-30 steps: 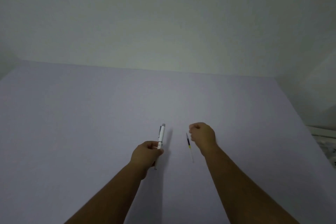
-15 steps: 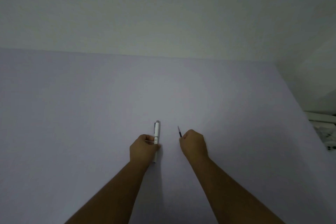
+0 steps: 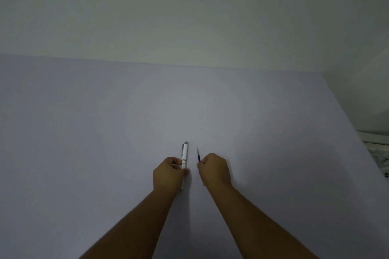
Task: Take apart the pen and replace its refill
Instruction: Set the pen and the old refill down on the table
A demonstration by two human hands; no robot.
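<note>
Head camera looked down at a pale purple table (image 3: 105, 153). The left hand (image 3: 169, 174) was wrapped around a white pen (image 3: 184, 154), which pointed away from the person. Just beside it, the right hand (image 3: 214, 169) was curled around a thin refill (image 3: 198, 156), its dark tip poking out.
</note>
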